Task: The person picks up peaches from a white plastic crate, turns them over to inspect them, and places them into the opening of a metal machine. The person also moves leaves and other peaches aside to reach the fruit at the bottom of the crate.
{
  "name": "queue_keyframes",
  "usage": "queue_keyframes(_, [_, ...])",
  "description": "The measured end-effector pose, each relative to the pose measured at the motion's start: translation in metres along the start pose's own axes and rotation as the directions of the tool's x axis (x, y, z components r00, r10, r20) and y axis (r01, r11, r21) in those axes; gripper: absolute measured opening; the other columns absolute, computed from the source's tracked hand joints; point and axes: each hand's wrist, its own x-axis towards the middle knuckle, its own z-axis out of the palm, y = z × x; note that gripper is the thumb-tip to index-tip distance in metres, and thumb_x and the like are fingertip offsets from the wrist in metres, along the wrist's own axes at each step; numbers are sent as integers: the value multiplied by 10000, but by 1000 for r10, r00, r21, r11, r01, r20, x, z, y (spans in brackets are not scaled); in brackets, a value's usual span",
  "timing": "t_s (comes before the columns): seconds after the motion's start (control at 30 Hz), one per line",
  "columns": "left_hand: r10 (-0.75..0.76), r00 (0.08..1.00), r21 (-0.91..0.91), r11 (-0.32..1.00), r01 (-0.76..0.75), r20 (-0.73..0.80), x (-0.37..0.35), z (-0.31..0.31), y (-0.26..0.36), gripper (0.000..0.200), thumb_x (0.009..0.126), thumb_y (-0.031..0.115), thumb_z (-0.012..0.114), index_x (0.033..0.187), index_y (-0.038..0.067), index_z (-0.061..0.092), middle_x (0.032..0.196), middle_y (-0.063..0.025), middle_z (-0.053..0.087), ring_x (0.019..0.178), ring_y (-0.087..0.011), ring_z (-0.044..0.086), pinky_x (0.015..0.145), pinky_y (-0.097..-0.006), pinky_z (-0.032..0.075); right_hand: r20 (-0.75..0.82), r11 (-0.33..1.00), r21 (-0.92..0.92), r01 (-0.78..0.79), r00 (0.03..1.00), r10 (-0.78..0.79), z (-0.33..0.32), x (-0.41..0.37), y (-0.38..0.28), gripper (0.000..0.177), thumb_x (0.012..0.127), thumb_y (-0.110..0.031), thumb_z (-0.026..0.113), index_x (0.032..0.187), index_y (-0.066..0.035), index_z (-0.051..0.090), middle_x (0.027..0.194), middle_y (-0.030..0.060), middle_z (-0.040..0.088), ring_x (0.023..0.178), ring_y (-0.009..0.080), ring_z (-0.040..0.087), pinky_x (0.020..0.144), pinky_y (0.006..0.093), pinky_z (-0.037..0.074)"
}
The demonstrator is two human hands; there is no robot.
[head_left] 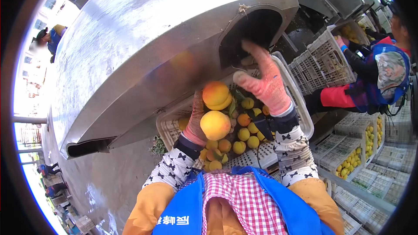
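Printed across blue apron (183, 211) at bottom centre: white characters, upside down and not legible. At frame centre, left hand (196, 122) in pink knit glove curled around large round yellow-orange peach (215, 125), with second blushed peach (216, 95) stacked just above it in an upright line, neither showing any long axis, both over white slatted plastic crate (167, 132) of small yellow fruit (244, 134). Right of centre, gloved right hand (265, 85) spread wide, gripping nothing, fingertips up at dark mouth (257, 30) of grey steel machine (143, 39).

Head-worn fisheye camera, facing forward-down, close above crate (169, 129).
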Motion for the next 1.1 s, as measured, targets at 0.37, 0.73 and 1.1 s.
queue_keyframes(0.37, [113, 993, 373, 923, -92, -35, 23, 40, -5, 821, 881, 726, 445, 1404, 93, 420, 1331, -104, 529, 1208, -251, 534, 1010, -395, 461, 75, 989, -134, -70, 994, 81, 11, -41, -13, 813, 650, -291, 839, 1336, -6, 510, 1240, 164, 577, 1169, 279, 554, 1025, 371, 413])
queue_keyframes(0.73, [241, 933, 378, 917, -129, -267, 18, 20, 3, 659, 944, 579, 496, 1113, -48, 609, 962, -177, 674, 817, -291, 676, 760, -390, 573, -339, 793, -600, -106, 931, -133, 36, 17, 54, 813, 670, -345, 820, 1352, -65, 476, 1224, 262, 480, 1142, 434, 459, 938, 487, 443])
queue_keyframes(1.1, [156, 896, -54, 979, -196, -416, 15, -30, 2, 562, 927, 507, 530, 1185, 13, 598, 1078, -172, 663, 986, -337, 635, 868, -505, 512, -177, 464, -878, 117, 821, -542, 34, 63, 92, 752, 740, -276, 779, 1361, -7, 453, 1143, 211, 551, 899, 331, 627, 770, 414, 527])
